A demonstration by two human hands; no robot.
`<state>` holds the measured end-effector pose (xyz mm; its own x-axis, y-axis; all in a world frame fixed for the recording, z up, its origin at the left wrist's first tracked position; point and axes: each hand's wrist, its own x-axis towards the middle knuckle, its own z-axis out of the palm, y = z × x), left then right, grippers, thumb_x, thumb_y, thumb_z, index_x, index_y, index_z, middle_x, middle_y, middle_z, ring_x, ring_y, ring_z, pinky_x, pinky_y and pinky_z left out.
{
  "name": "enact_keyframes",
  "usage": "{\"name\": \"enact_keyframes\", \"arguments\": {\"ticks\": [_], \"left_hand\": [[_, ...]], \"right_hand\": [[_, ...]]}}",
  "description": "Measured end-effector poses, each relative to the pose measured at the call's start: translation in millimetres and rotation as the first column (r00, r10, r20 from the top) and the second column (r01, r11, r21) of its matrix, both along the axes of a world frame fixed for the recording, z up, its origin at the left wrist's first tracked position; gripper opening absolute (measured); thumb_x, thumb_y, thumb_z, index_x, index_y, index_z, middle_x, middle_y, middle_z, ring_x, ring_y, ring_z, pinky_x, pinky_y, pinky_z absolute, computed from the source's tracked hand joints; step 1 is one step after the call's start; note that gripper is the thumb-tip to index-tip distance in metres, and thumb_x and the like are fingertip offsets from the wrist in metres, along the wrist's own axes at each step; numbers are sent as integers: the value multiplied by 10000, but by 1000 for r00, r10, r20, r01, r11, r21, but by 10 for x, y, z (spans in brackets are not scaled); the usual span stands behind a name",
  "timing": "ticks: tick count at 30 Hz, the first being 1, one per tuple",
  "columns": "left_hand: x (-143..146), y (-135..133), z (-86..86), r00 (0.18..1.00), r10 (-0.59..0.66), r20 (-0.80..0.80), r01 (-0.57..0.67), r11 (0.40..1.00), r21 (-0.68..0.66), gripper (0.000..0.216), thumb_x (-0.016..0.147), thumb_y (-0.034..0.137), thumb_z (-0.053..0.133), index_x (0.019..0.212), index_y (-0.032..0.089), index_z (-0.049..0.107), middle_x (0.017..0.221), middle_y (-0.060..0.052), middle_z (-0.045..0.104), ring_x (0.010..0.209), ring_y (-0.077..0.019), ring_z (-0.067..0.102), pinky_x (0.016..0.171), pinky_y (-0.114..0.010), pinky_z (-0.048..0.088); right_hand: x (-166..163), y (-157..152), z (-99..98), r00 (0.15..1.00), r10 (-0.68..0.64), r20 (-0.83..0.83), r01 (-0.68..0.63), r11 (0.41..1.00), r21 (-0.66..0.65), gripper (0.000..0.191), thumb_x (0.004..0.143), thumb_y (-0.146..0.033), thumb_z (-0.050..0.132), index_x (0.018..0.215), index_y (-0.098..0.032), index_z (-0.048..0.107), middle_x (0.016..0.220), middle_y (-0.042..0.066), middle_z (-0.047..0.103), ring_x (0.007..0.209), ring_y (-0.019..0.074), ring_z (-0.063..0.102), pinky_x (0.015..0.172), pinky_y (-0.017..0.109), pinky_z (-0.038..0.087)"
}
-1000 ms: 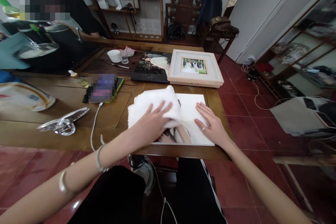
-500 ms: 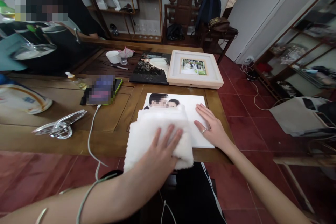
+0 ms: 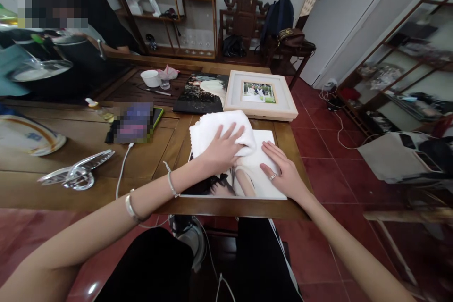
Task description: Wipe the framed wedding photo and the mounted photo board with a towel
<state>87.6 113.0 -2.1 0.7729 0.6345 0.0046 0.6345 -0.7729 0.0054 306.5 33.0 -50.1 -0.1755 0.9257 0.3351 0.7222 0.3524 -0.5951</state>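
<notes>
My left hand (image 3: 221,148) lies flat, fingers spread, on a folded white towel (image 3: 212,130) that covers the far part of a large photo print (image 3: 264,181) on the wooden table (image 3: 88,141). My right hand (image 3: 281,170), a ring on one finger, rests flat with fingers stretched out on the print's right side. The near part of the print shows below the towel.
A white framed photo (image 3: 260,94) and a dark photo print (image 3: 201,94) lie beyond the towel. A phone on a cable (image 3: 136,122), a silvery clip (image 3: 76,172), a plate (image 3: 28,134) and a white cup (image 3: 150,78) sit to the left. A person (image 3: 85,42) stands at far left.
My left hand pulled the towel down to the print's near edge half a second ago, then pushed it back up to the far part. My right hand stayed put.
</notes>
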Motion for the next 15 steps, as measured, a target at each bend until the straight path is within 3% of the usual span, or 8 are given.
{"name": "enact_keyframes", "arguments": {"ticks": [4, 8, 10, 12, 15], "left_hand": [[56, -442, -64, 1000, -13, -20, 16, 990, 138, 295, 898, 169, 541, 1159, 181, 678, 1531, -161, 323, 1393, -428, 284, 1055, -638, 332], [83, -1114, -81, 998, -66, -12, 67, 976, 207, 227, 861, 267, 619, 1052, 242, 740, 1488, -136, 410, 1340, -466, 364, 989, -667, 394], [71, -1320, -64, 992, -125, 0, 122, 968, 220, 211, 852, 299, 624, 1001, 233, 758, 1482, -133, 420, 1343, -467, 359, 994, -661, 396], [48, -1358, -31, 985, -173, 11, 168, 967, 194, 218, 857, 309, 608, 1003, 241, 755, 1491, -121, 410, 1352, -445, 361, 1010, -640, 393], [23, -1124, 17, 990, -144, 9, 141, 981, 132, 260, 869, 286, 586, 1094, 260, 715, 1518, -104, 371, 1375, -402, 345, 1038, -605, 378]], "right_hand": [[-2, -2, 15, 1000, 10, -20, -11, 999, -30, 477, 930, -352, 518, 1393, -243, 490, 1461, 70, 479, 1409, 246, 360, 1158, 513, 324], [12, 7, 3, 999, 18, -37, -20, 999, -41, 447, 957, -327, 459, 1398, -254, 484, 1467, 58, 474, 1414, 235, 353, 1166, 509, 310], [22, 13, -8, 999, 31, -39, -32, 999, -31, 446, 961, -313, 443, 1403, -269, 475, 1468, 47, 474, 1414, 231, 353, 1169, 504, 308], [29, 19, -16, 998, 41, -40, -42, 999, -23, 445, 965, -304, 427, 1407, -285, 469, 1468, 34, 475, 1414, 229, 353, 1168, 502, 310], [29, 20, -18, 998, 37, -45, -39, 999, -28, 446, 963, -309, 429, 1406, -274, 472, 1470, 38, 471, 1416, 232, 348, 1169, 500, 309]]}}
